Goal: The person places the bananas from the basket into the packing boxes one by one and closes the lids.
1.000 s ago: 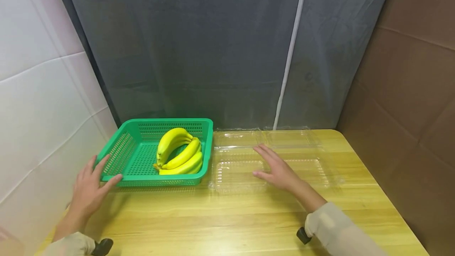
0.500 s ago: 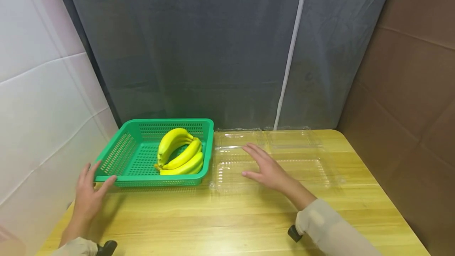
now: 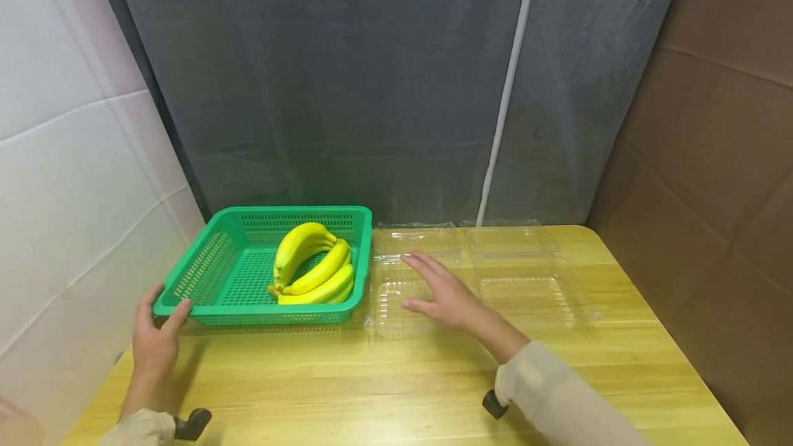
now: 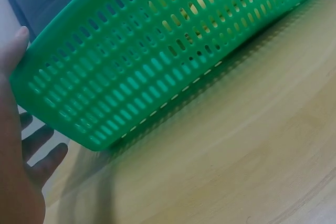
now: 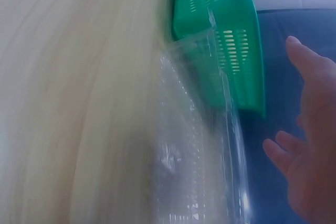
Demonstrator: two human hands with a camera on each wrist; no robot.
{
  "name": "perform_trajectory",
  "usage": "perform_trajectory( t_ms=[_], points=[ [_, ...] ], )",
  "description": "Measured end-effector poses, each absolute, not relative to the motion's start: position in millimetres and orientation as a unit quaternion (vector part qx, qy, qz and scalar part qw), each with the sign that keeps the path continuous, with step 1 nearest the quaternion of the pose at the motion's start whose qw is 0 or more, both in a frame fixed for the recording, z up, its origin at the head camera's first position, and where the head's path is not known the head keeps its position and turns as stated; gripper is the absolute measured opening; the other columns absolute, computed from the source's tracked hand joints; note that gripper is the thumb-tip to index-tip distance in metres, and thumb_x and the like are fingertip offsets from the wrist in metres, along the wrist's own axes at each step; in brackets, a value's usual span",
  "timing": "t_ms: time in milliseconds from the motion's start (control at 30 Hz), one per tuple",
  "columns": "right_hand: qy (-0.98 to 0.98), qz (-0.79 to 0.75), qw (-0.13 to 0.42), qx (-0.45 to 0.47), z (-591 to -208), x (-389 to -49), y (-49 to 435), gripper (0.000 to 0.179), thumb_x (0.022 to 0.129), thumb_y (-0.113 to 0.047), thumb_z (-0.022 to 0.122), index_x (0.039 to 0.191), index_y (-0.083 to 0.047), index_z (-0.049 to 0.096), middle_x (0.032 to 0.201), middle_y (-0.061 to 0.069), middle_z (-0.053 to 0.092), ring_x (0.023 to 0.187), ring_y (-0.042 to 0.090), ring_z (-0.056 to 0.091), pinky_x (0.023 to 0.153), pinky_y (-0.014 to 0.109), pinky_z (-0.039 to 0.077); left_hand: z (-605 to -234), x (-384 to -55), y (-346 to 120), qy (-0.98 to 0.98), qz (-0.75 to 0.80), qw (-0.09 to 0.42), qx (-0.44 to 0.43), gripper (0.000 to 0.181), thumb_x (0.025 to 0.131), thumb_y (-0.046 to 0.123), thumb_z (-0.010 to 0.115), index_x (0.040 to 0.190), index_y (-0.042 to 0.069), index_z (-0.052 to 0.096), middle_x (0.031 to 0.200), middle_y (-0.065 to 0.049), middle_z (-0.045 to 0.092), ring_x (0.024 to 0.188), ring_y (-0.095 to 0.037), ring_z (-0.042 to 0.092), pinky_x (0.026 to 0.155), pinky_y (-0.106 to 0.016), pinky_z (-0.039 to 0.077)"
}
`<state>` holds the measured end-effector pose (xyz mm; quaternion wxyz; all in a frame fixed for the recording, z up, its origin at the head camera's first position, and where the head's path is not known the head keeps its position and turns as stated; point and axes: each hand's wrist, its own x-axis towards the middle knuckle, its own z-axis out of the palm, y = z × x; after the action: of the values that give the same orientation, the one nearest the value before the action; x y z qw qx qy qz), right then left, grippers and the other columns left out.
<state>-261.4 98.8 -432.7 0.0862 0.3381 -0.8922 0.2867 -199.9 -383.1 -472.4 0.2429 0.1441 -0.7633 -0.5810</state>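
My left hand (image 3: 155, 343) is at the near left corner of a green plastic basket (image 3: 266, 311), its thumb by the front rim and its fingers along the left side. In the left wrist view the fingers (image 4: 47, 166) lie loosely beside the corner, apart from one another. Yellow bananas (image 3: 306, 253) in bunches lie in the right half of the basket. My right hand (image 3: 442, 298) hovers over a clear plastic clamshell container (image 3: 526, 298), thumb and fingers spread, holding nothing. The right wrist view shows the container (image 5: 181, 182) close to the basket (image 5: 231, 85).
The wooden table (image 3: 347, 377) has a rounded far right corner. A grey curtain (image 3: 347, 88) hangs behind it, a white panel (image 3: 80, 157) stands at the left and a brown panel (image 3: 712, 157) at the right. The container reaches back almost to the curtain.
My right hand has moved left over the container. My left hand has slid down from over the basket's left rim to its near corner. The basket and bananas stay in place.
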Motion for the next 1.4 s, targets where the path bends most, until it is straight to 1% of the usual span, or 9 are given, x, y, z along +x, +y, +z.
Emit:
perform_trajectory(
  t_ms=[300,633,867,1067,1133,1233,1300,1333,1400],
  points=[
    [-0.887,0.311,0.069,0.334,-429,-261,77,0.080,0.088,-0.045,0.070,0.154,-0.029,0.027,0.158,0.000,0.024,0.141,0.025,0.029,0.105,0.056,0.034,-478,-206,-376,-0.631,-0.717,0.268,0.125,0.058,0.096,0.000,0.057,0.147,0.013,0.033,0.114,-0.003,0.048,0.089,0.001,0.057,0.073,-0.010,0.050],
    [-0.875,0.340,0.070,0.338,-423,-268,44,0.079,0.088,-0.050,0.067,0.153,-0.027,0.028,0.158,0.001,0.026,0.141,0.025,0.030,0.107,0.054,0.034,-482,-208,-373,-0.597,-0.733,0.297,0.140,0.051,0.094,0.000,0.060,0.140,0.016,0.042,0.111,-0.005,0.051,0.089,-0.004,0.057,0.071,-0.012,0.052],
    [-0.859,0.370,0.068,0.348,-417,-269,22,0.079,0.089,-0.043,0.070,0.153,-0.025,0.028,0.158,0.000,0.025,0.141,0.026,0.030,0.107,0.053,0.035,-481,-207,-370,-0.584,-0.740,0.307,0.133,0.050,0.094,-0.001,0.059,0.138,0.015,0.042,0.113,-0.007,0.051,0.090,-0.005,0.057,0.072,-0.013,0.052],
    [-0.861,0.380,0.062,0.334,-409,-270,5,0.078,0.088,-0.044,0.070,0.153,-0.026,0.030,0.158,-0.001,0.023,0.141,0.026,0.029,0.106,0.053,0.036,-483,-210,-370,-0.585,-0.742,0.305,0.122,0.050,0.095,-0.001,0.059,0.139,0.014,0.040,0.113,-0.007,0.049,0.091,-0.005,0.056,0.072,-0.012,0.051],
    [-0.861,0.391,0.058,0.320,-408,-271,0,0.077,0.088,-0.043,0.071,0.152,-0.029,0.030,0.158,-0.002,0.022,0.136,0.026,0.039,0.102,0.047,0.042,-484,-210,-371,-0.584,-0.742,0.304,0.122,0.051,0.095,-0.001,0.058,0.139,0.015,0.040,0.113,-0.008,0.048,0.090,-0.006,0.056,0.071,-0.012,0.051],
    [-0.856,0.413,0.051,0.308,-405,-274,-6,0.077,0.088,-0.040,0.072,0.152,-0.032,0.030,0.158,-0.004,0.023,0.119,0.022,0.054,0.092,0.034,0.051,-484,-211,-371,-0.577,-0.747,0.305,0.124,0.051,0.095,-0.002,0.058,0.139,0.015,0.040,0.113,-0.008,0.047,0.091,-0.006,0.055,0.071,-0.012,0.051],
    [-0.849,0.426,0.043,0.309,-404,-276,-11,0.078,0.087,-0.038,0.073,0.152,-0.031,0.030,0.158,-0.004,0.023,0.107,0.019,0.060,0.084,0.026,0.053,-484,-211,-371,-0.571,-0.751,0.308,0.124,0.050,0.094,-0.003,0.057,0.138,0.015,0.041,0.113,-0.009,0.047,0.090,-0.006,0.055,0.071,-0.012,0.052],
    [-0.849,0.427,0.040,0.309,-403,-277,-13,0.078,0.087,-0.038,0.074,0.152,-0.032,0.030,0.158,-0.004,0.023,0.104,0.018,0.061,0.082,0.023,0.053,-484,-211,-371,-0.569,-0.753,0.309,0.122,0.050,0.095,-0.004,0.057,0.138,0.015,0.041,0.114,-0.009,0.047,0.090,-0.006,0.055,0.071,-0.012,0.052],
    [-0.847,0.428,0.033,0.312,-402,-278,-19,0.079,0.087,-0.037,0.074,0.152,-0.031,0.030,0.158,-0.004,0.023,0.110,0.020,0.059,0.082,0.021,0.051,-484,-211,-371,-0.568,-0.753,0.309,0.119,0.049,0.095,-0.004,0.056,0.138,0.015,0.041,0.114,-0.009,0.047,0.089,-0.006,0.055,0.071,-0.012,0.051]
  ],
)
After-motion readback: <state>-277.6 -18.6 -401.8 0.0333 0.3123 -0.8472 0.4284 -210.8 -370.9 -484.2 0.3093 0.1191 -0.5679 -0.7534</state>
